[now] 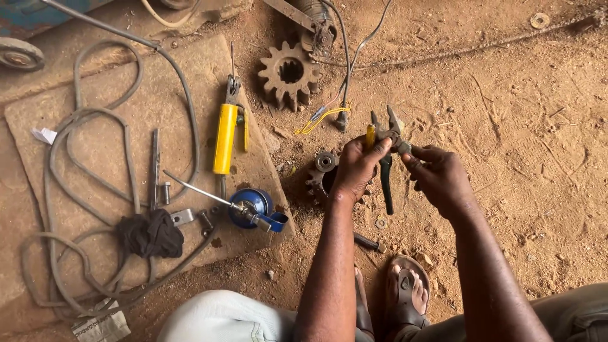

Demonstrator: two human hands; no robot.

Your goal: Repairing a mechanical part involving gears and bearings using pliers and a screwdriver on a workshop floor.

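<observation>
Over the bare dirt floor (519, 126), right of a flat board (95, 190), I see both hands raised with a pair of pliers (386, 142) between them. Left hand (358, 168) is closed around the upper part of the pliers near the yellow-sleeved handle; right hand (440, 177) is pinched shut on the pivot area from the other side. Long axis of the pliers runs near vertical in the head view: jaws point away from me, slightly parted; the dark handle hangs down toward my sandalled foot (405, 294). Just below and left of the left hand a small rusty sprocket (320, 174) lies on the dirt. A larger gear (288, 75) sits farther up. On the board: a yellow grease gun (225, 136), a blue oil can (250, 206), a black rag (151, 233), looped grey hose (76, 126).
</observation>
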